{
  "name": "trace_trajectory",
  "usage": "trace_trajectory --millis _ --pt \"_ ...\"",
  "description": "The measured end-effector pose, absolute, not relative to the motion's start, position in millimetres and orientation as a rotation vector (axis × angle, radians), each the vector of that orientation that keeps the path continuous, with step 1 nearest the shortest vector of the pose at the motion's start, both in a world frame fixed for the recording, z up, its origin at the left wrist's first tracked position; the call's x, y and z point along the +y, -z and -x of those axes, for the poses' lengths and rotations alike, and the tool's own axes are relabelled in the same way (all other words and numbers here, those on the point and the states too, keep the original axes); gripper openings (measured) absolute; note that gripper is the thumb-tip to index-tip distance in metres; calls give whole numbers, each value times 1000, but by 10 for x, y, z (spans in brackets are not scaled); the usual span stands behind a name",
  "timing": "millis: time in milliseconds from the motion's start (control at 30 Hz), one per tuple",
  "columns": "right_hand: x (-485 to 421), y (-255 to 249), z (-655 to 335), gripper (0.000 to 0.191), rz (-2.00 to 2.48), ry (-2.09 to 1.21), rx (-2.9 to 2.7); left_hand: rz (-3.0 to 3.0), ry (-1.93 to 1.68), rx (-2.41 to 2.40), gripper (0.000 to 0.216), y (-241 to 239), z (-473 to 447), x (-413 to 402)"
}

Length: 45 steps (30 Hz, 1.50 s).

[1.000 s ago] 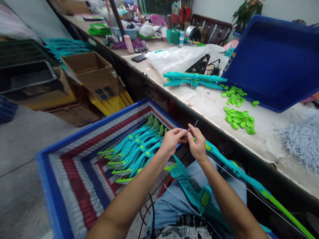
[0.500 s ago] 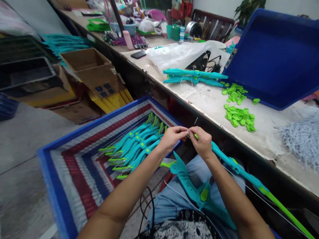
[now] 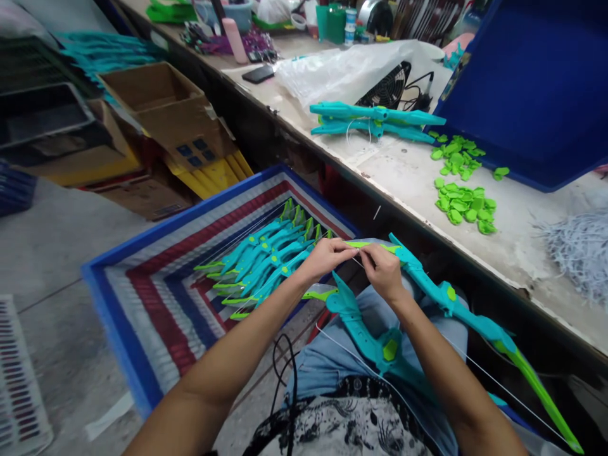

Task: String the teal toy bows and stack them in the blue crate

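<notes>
My left hand (image 3: 327,256) and my right hand (image 3: 382,269) meet in front of me, both pinched on a thin white string at the green tip of a teal toy bow (image 3: 451,304). That bow runs from my fingers down to the lower right, its string (image 3: 498,386) stretched alongside it. A second teal bow (image 3: 365,339) lies across my lap. Just left of my hands, a blue crate (image 3: 118,316) lined with striped fabric holds several strung bows (image 3: 266,263).
The workbench (image 3: 418,183) on the right carries unstrung teal bows (image 3: 375,120), piles of small green parts (image 3: 463,206), a tilted blue tray (image 3: 532,95), grey strings (image 3: 577,253), a plastic bag and a fan. Cardboard boxes (image 3: 166,114) stand on the floor to the left.
The view has tilted down. The bow's green tip has swung from pointing away to lying level between my hands, which stay pinched together on the string.
</notes>
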State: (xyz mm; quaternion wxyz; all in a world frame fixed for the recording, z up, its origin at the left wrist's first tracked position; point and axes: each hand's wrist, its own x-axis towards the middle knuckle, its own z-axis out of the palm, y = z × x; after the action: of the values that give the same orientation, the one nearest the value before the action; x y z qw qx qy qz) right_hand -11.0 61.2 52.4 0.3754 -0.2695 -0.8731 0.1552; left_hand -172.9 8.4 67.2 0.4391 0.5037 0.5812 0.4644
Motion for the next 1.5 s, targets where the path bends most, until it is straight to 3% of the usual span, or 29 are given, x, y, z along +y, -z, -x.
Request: trace_trajectory --millis 300,467,700,867,933,1033,1167,1267,1500 --pt "461 -161 181 20 879 -301 -2362 -1548 -1167 1545 22 -354 1763 -204" --pt "364 -158 164 19 769 -430 -2367 -1025 -1464 2048 26 -275 1650 -1022" --pt "3 -183 377 20 197 -498 -2617 -267 -950 1692 35 96 1313 -1678" --pt "-133 15 635 53 482 -510 -2921 -42 -1035 1609 14 223 1237 -1397" --pt "-99 43 659 56 605 -577 -2951 -6 -1082 1572 14 186 1222 -1347" --pt "16 34 605 50 674 -919 -2816 71 -1202 1437 20 14 1199 -1378" --pt "164 19 414 51 667 -1858 -2301 153 -1531 1026 30 -338 1289 -1482" --pt "171 17 253 59 748 -2346 -1848 -25 -1638 1140 31 -545 1492 -1476" --pt "56 -35 139 59 881 -2480 -1538 -677 -1517 1743 18 -714 1851 -1062"
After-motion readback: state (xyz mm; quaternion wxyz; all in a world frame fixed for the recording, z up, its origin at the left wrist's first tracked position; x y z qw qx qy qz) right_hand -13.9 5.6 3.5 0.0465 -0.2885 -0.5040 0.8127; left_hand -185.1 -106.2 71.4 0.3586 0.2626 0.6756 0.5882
